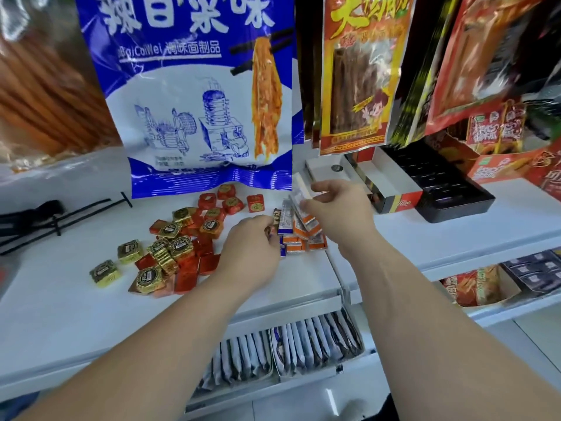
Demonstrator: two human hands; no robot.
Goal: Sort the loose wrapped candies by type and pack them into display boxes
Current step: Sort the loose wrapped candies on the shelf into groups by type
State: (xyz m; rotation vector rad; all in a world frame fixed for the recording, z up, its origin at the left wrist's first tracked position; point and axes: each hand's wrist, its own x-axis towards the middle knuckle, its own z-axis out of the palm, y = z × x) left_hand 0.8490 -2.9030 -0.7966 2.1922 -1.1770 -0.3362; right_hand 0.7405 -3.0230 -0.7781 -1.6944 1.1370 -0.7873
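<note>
On the lower shelf nearest the camera, rows of grey packets (288,344) stand on edge in two trays; above them both bare forearms reach forward over the white shelf (76,314).

The left hand (252,247) hangs low over the shelf with its back to the camera; its fingers curl down at the left edge of the pile of stick candies (303,240), and whether they pinch a piece cannot be told from behind the knuckles. The pile, wrapped in orange and white with some blue, lies between the two hands.

The right hand (337,208) is raised a little above the pile; it grasps a bundle of stick candies (299,199) between thumb and fingers, the bundle fanning out to the left.

Left of the hands, the square candies lie loose on the shelf; the gold squares (170,247) sit mostly nearer, the red squares (212,208) spread among them and farther back.

Beyond the right hand stand an open display box (391,189) with a red front and, just beside it on the right, a black tray (446,186) with moulded pockets; both look unfilled, though blur makes that uncertain.

At the far left lie black straps (45,220); behind the candies hangs a large blue bag (197,95), with a red-and-yellow bag (361,71) hanging to its right.
</note>
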